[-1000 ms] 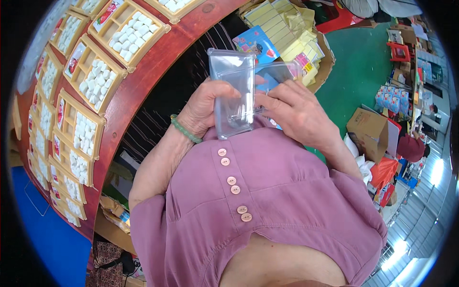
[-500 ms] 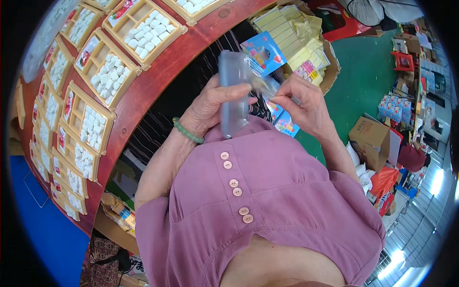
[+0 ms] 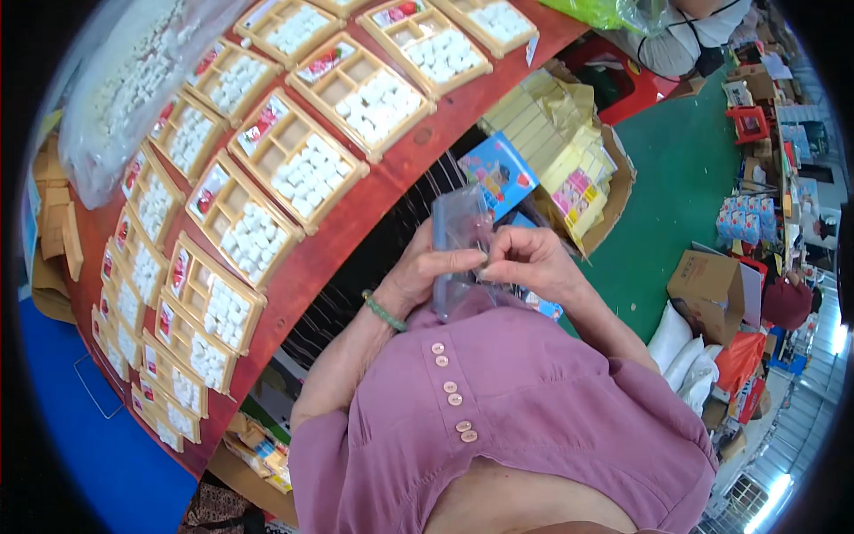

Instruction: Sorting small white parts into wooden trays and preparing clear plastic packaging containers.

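In front of my chest, a clear, bluish plastic box [image 3: 452, 233] is gripped by my left hand [image 3: 418, 276], the thumb pressed across its side. A green bead bracelet rings that wrist. My right hand [image 3: 538, 260] is closed in a pinch at the box's right side, its fingertips close by my left thumb. What the pinch holds is too small and covered to make out. Beyond the hands is a blue printed packet [image 3: 500, 171], partly hidden behind them.
On the red table [image 3: 351, 200] at left stand several beige compartment trays [image 3: 294, 169] with white cubes and red-white sachets. A big clear bag [image 3: 116, 107] of white pieces lies behind. A carton with yellow sheets [image 3: 543, 120] stands past my hands; a cardboard box [image 3: 707, 289] is right.
My right hand has come in against the box, where it was pulling at a clear piece beside it. The view has shifted, showing more of the table and trays.
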Demonstrator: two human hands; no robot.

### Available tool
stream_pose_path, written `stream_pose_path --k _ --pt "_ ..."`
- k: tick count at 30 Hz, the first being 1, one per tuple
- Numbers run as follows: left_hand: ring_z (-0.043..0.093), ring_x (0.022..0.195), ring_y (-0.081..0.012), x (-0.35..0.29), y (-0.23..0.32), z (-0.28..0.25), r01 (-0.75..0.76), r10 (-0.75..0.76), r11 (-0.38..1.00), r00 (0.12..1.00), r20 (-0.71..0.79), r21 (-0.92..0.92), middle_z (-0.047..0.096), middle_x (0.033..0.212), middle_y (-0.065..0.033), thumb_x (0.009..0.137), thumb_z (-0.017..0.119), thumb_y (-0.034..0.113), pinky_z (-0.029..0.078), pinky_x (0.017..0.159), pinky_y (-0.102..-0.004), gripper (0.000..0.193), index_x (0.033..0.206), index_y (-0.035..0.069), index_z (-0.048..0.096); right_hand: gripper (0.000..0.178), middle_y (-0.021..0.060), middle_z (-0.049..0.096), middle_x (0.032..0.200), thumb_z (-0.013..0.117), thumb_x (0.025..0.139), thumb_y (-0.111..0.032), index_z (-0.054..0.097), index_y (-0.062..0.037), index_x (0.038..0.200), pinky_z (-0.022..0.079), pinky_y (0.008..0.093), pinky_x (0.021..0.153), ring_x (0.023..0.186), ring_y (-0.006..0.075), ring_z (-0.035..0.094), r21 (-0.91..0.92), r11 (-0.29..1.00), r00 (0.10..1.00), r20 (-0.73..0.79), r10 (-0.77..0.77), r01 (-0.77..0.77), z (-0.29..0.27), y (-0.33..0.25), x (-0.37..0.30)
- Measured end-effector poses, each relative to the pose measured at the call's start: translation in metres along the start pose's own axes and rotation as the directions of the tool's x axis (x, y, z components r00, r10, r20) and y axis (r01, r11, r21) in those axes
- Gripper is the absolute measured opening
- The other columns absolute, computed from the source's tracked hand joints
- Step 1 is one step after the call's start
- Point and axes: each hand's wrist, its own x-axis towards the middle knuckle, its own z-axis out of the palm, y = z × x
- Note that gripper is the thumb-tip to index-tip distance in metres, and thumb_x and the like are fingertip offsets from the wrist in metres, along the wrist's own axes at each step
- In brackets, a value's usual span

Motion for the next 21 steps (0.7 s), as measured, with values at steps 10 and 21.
stream_pose_path --k 10,21 --pt "0.058 0.107 -0.0193 0.003 -0.004 -0.005 0.036 -0.039 0.999 0.996 -0.086 -0.03 0.058 0.112 -0.0059 0.075 0.073 0.011 0.044 0.096 -0.0341 0.05 0.12 0.003 0.053 0.037 0.0014 0.058 0.08 0.056 0.09 0.0 0.054 0.0023 0.127 0.042 0.0205 0.063 0.069 0.0069 0.052 -0.424 0.829 0.808 -0.297 -0.508 0.365 -0.063 -0.106 -0.001" --pt "0.055 0.117 -0.0219 0.004 -0.006 -0.012 0.094 -0.102 0.993 0.988 -0.118 -0.07 0.055 0.123 -0.0085 0.079 0.07 0.013 0.046 0.095 -0.0339 0.053 0.127 0.002 0.051 0.043 -0.0048 0.05 0.078 0.058 0.097 -0.018 0.051 0.0005 0.136 0.035 0.0196 0.061 0.068 0.0048 0.042 -0.379 0.86 0.875 -0.204 -0.439 0.343 -0.115 -0.157 0.148"
